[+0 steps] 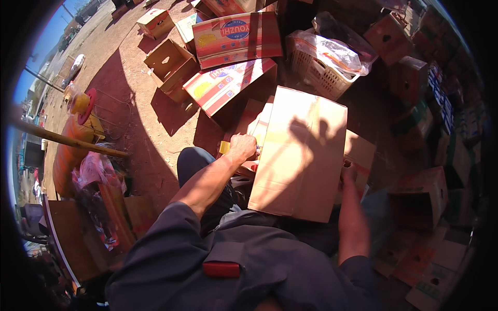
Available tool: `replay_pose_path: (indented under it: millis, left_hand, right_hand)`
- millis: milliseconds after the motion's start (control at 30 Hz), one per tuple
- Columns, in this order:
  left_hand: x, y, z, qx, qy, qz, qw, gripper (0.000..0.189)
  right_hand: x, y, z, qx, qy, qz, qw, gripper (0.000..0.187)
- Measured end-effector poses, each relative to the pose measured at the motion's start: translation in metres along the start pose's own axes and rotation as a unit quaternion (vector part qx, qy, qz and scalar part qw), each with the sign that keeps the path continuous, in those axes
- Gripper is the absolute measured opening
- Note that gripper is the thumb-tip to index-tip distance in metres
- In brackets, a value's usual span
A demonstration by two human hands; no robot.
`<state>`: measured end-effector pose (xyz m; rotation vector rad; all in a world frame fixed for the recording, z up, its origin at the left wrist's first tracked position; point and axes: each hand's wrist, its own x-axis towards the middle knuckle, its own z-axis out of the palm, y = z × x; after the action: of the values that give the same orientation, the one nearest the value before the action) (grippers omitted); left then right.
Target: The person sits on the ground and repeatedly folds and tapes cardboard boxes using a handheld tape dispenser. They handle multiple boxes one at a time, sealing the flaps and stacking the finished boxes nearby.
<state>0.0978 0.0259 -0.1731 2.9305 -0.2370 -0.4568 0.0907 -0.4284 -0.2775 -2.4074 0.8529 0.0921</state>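
Observation:
A plain brown cardboard box (299, 155) lies tilted across my lap, its broad panel facing up with shadows on it. My left hand (244, 147) is closed in a fist at the box's left side around a yellow object (224, 147), probably a tape dispenser; most of it is hidden by the fingers. On the opposite side my right hand (349, 173) grips a cardboard flap (358, 155) by its hand hole. Red-printed cardboard shows under the box's left edge.
Ahead lie red-and-white printed cartons (237, 39) and an open brown carton (171, 70). A cream plastic crate (323, 74) holds clear plastic bags. Stacked cartons (418, 194) line the right. At left, a wooden pole (70, 140) juts in near a yellow roll with a red disc (87, 105).

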Motion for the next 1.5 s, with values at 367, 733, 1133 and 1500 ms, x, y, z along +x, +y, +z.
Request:
replay_pose_path:
  millis: [367,733,1133,1500]
  left_hand:
    - [-0.168,0.005,-0.092,-0.593,0.105,0.048,0.797,0.033]
    - [-0.2,0.036,-0.077,-0.516,0.018,0.193,0.834,0.034]
    - [-0.209,-0.027,-0.152,-0.498,0.173,0.163,0.834,0.03]
    - [-0.206,0.028,-0.104,-0.559,0.098,0.264,0.78,0.032]
  right_hand:
    - [-0.236,-0.127,-0.132,0.458,-0.237,-0.18,0.838,0.027]
    - [-0.318,-0.127,-0.121,0.48,-0.327,-0.13,0.804,0.013]
    - [-0.272,-0.144,-0.198,0.455,-0.307,-0.179,0.817,0.038]
    - [-0.311,-0.147,-0.149,0.477,-0.478,-0.103,0.731,0.019]
